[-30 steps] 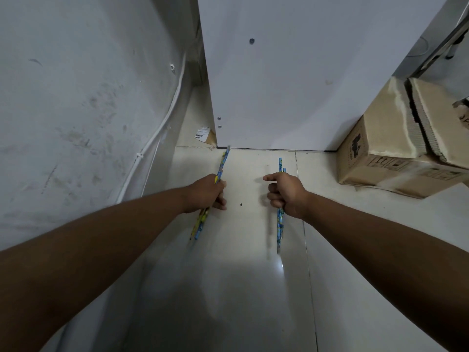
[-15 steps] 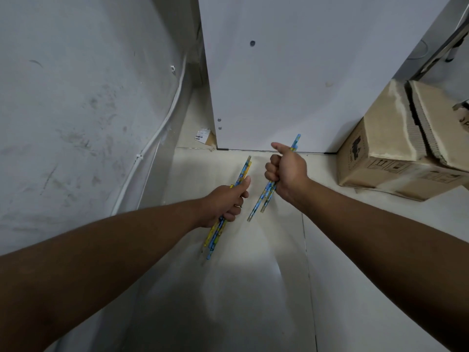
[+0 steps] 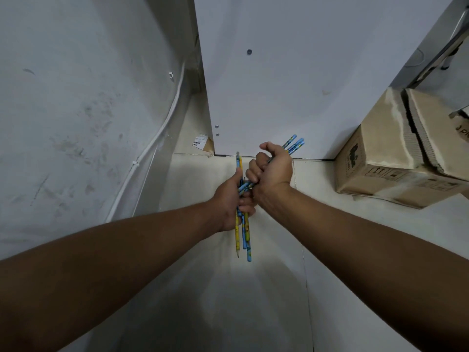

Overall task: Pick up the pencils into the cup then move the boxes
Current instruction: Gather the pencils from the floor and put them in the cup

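Left hand: fingers clamped on pencils pointing down, above the floor.
Right hand: fist closed on slanted blue pencils.
Boxes: floor's far right corner.
Cup: unseen.
Tip: merge the bundles, tips aligned, gripping firmly.

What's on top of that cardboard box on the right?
A second, rougher piece of cardboard lies on the cardboard box, its torn corrugated edge showing. It runs out of frame to the right, so anything further along it, or between the two, cannot be seen.

Blue-and-yellow patterned pencils, brown box
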